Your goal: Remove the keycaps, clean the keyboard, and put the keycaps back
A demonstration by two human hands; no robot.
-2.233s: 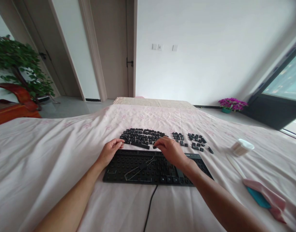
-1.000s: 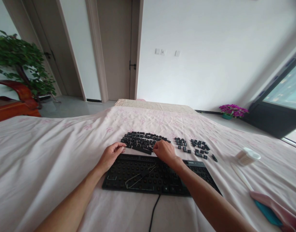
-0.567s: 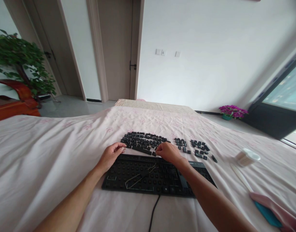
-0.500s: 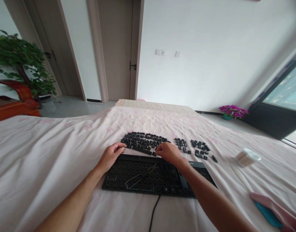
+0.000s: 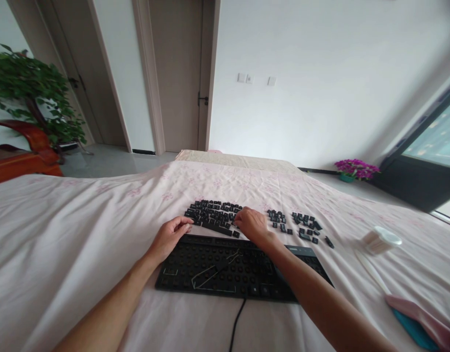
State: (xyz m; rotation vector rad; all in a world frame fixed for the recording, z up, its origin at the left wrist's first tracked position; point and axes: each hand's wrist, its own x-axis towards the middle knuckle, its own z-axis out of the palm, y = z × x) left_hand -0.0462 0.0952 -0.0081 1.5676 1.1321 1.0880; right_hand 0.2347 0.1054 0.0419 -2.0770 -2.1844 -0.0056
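Black keycaps [image 5: 215,215] lie in rows on the cloth, with a long spacebar keycap [image 5: 216,228] along their near edge. My left hand [image 5: 170,238] rests at the left end of these rows, thumb and fingertips together; whatever is between them is too small to make out. Over the right end of the rows is my right hand [image 5: 252,224], fingers bent down and pinched at a keycap, the fingertips partly hidden. A black keyboard base [image 5: 195,259] stripped of its caps lies below both hands. A wire keycap puller [image 5: 221,265] rests on it.
More keycaps [image 5: 303,225] lie in small groups to the right. A clear tub of cotton swabs [image 5: 382,240] and a pink and blue cloth [image 5: 412,315] are further right. The keyboard's cable [image 5: 237,322] runs toward me across the wrinkled floral bedcloth [image 5: 111,230].
My right hand has moved slightly up and away from the small keycap beside the spacebar, toward the upper rows. My left hand stays in place.
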